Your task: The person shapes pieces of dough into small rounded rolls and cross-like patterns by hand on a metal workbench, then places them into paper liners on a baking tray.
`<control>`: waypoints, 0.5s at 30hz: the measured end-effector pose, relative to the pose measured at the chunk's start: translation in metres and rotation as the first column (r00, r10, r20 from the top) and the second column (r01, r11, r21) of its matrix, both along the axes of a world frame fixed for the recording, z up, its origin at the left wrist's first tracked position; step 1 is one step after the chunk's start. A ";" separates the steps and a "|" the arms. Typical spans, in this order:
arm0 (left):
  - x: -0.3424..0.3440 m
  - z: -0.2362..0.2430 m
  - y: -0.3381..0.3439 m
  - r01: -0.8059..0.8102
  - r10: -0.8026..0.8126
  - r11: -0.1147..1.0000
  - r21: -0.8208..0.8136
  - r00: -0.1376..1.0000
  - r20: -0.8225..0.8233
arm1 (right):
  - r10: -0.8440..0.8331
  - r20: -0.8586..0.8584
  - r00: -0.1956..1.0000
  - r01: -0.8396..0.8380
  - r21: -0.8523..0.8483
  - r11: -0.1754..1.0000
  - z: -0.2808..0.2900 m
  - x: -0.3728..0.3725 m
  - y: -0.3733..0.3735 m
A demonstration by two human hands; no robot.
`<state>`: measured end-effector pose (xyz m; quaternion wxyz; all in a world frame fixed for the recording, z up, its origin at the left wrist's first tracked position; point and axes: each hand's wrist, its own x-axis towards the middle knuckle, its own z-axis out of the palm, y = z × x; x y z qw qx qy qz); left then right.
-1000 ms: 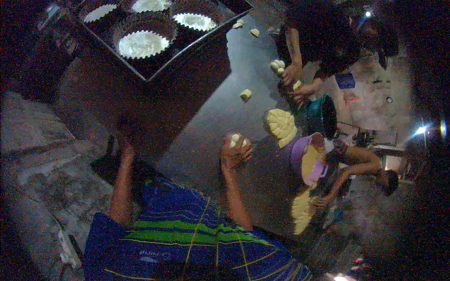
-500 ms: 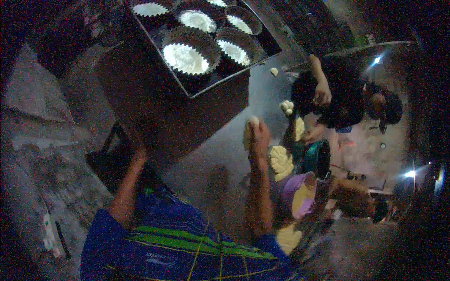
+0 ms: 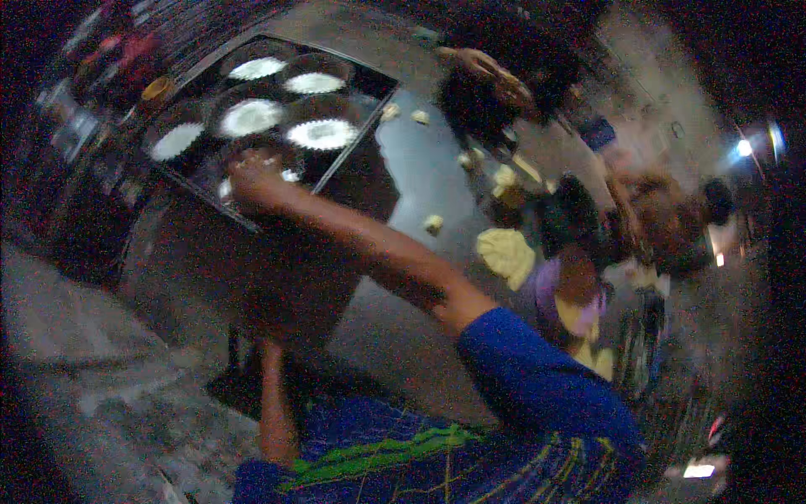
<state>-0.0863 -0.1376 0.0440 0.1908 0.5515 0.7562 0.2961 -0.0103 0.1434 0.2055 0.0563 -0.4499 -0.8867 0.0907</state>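
My right arm reaches across to a dark tray (image 3: pixel 374 113) holding several fluted paper cups with white insides. Over the nearest cup (image 3: pixel 225 191) is my right hand (image 3: pixel 254 178), reaching down into it; its fingers are blurred and partly hidden, and whatever it holds does not show. My left hand (image 3: pixel 270 343) hangs low by the near edge of the dark brown board (image 3: pixel 243 269), its fingers lost in shadow. A small dough piece (image 3: pixel 433 223) lies on the grey table (image 3: pixel 428 181), right of my right forearm.
A large pale dough lump (image 3: pixel 506 254) lies to the right, with a purple bucket (image 3: pixel 546 286) beside it. Smaller dough pieces (image 3: pixel 421 117) lie farther off. Across the table is another person's hand (image 3: pixel 478 65). Other people are blurred at the right.
My right hand has moved left and away from me, from above the table with a dough piece to the nearest cup. The view has swung, so the tray sits lower and farther left.
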 end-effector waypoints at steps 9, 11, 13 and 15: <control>-0.027 0.018 -0.030 0.026 -0.028 0.999 -0.041 0.998 -0.048 | 0.025 -0.633 0.774 0.198 0.279 0.940 0.096 0.055 -0.088; -0.023 0.019 -0.023 0.052 -0.054 0.998 -0.036 0.998 -0.040 | -0.181 -0.712 0.678 0.527 0.299 0.796 0.070 0.123 -0.112; -0.022 0.021 -0.019 0.068 -0.069 0.997 -0.031 0.997 -0.046 | -0.420 -0.777 0.470 0.764 0.119 0.635 0.017 0.205 -0.102; 0.005 0.019 -0.007 0.164 -0.164 0.986 -0.027 0.986 -0.002 | -0.635 -0.673 0.379 0.905 0.128 0.405 -0.109 0.342 -0.113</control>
